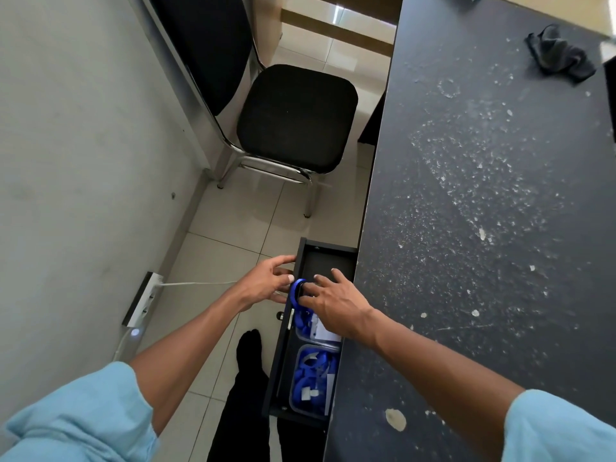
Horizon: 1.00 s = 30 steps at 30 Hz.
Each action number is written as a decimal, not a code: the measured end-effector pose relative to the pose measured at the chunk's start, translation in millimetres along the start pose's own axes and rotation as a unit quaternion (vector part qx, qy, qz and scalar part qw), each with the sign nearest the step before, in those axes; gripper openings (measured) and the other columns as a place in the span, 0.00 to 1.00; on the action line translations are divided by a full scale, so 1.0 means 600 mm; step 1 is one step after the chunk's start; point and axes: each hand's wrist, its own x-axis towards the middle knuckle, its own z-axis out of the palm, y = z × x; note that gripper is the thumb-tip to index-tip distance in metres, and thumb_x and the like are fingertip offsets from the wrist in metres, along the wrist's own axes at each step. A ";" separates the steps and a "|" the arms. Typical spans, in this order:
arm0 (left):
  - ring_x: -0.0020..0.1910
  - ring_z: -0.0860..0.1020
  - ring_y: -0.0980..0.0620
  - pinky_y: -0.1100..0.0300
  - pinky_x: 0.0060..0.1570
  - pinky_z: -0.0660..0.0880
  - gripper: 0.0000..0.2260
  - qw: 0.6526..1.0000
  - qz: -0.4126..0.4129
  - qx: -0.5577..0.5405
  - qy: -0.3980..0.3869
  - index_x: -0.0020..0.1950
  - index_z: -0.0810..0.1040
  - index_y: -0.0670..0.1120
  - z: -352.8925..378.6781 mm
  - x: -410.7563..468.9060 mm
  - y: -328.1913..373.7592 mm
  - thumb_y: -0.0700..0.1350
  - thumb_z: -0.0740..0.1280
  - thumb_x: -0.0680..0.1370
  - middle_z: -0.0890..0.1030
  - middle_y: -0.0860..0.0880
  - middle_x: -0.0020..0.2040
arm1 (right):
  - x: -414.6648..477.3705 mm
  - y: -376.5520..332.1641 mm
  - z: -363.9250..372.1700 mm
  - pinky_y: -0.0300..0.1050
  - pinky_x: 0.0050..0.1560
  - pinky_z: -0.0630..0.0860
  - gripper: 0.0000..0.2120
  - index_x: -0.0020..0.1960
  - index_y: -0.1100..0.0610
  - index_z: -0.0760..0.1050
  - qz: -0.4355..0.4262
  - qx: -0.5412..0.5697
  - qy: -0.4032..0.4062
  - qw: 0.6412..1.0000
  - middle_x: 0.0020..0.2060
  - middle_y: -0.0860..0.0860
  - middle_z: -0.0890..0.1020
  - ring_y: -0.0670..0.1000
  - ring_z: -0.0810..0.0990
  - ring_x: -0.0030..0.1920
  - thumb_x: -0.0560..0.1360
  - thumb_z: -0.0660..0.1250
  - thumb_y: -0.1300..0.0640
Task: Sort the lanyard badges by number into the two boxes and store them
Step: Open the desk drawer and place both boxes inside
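My right hand [336, 303] lay flat and spread over the farther box [321, 332], fingers straight, pressing down on its contents. I could not tell whether my thumb had caught the blue lanyard loop [295, 291] that stood up beside it. My left hand [266, 278] hung open just beside the loop, fingertips at the drawer [279, 368] front, holding nothing.

Both boxes sat inside the open drawer under the edge of the surface [483, 228], and the nearer box [311, 381] was packed with blue straps and badges.

The loop was the danger, as I judged it. It rose above the drawer front, so pushing the drawer in could have pinched it against the surface's edge or jammed the drawer. If my thumb was hooked in it, lifting my hand would have dragged badges out and mixed the sorted lots. My left fingertips also risked being nipped at the drawer edge.
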 end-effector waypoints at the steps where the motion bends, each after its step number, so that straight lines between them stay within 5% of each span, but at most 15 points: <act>1: 0.54 0.82 0.49 0.56 0.47 0.83 0.25 1.000 -0.002 0.000 -0.001 0.77 0.64 0.51 -0.001 0.000 0.000 0.37 0.63 0.82 0.72 0.42 0.67 | 0.001 -0.002 -0.004 0.58 0.66 0.63 0.18 0.69 0.51 0.71 0.001 -0.015 -0.010 1.000 0.66 0.52 0.74 0.58 0.70 0.67 0.79 0.61 0.56; 5: 0.53 0.82 0.49 0.55 0.47 0.83 0.25 1.000 -0.009 -0.007 -0.002 0.77 0.64 0.51 0.000 -0.003 0.004 0.37 0.63 0.82 0.76 0.46 0.61 | 0.008 -0.010 -0.015 0.54 0.60 0.65 0.14 0.64 0.52 0.74 0.026 -0.031 -0.007 0.999 0.60 0.52 0.76 0.55 0.73 0.59 0.79 0.61 0.55; 11: 0.51 0.84 0.50 0.60 0.44 0.82 0.27 1.000 -0.009 -0.023 -0.013 0.77 0.64 0.52 0.001 -0.007 0.001 0.37 0.66 0.80 0.78 0.45 0.62 | 0.013 0.008 -0.027 0.48 0.50 0.69 0.07 0.52 0.53 0.76 0.103 0.149 0.082 0.980 0.49 0.50 0.79 0.54 0.75 0.51 0.76 0.62 0.60; 17: 0.55 0.77 0.57 0.65 0.48 0.76 0.36 0.999 -0.002 0.037 -0.027 0.79 0.59 0.55 0.008 -0.013 -0.006 0.42 0.73 0.75 0.71 0.48 0.67 | 0.012 0.011 -0.020 0.49 0.48 0.69 0.08 0.56 0.57 0.72 0.115 0.148 0.112 0.976 0.49 0.54 0.79 0.56 0.75 0.50 0.78 0.60 0.59; 21: 0.54 0.77 0.55 0.63 0.49 0.76 0.33 0.996 0.013 0.066 0.051 0.78 0.60 0.53 0.034 -0.011 -0.006 0.43 0.71 0.77 0.73 0.47 0.68 | 0.003 0.009 -0.021 0.46 0.45 0.68 0.06 0.54 0.56 0.71 0.116 0.151 0.157 0.969 0.47 0.52 0.78 0.53 0.74 0.46 0.77 0.60 0.61; 25: 0.59 0.79 0.50 0.57 0.54 0.78 0.29 0.991 0.014 0.083 0.103 0.78 0.62 0.52 0.056 -0.009 -0.013 0.44 0.69 0.78 0.75 0.46 0.67 | -0.005 0.024 -0.013 0.48 0.53 0.72 0.10 0.56 0.53 0.74 0.109 0.124 0.168 0.972 0.48 0.50 0.79 0.53 0.75 0.51 0.75 0.63 0.60; 30: 0.53 0.81 0.49 0.48 0.57 0.79 0.25 0.991 -0.008 0.063 0.121 0.77 0.64 0.52 0.059 -0.027 -0.022 0.46 0.63 0.80 0.80 0.49 0.60 | -0.033 0.056 -0.008 0.56 0.69 0.68 0.07 0.50 0.55 0.78 0.098 0.106 0.209 0.967 0.48 0.53 0.81 0.58 0.76 0.61 0.74 0.64 0.60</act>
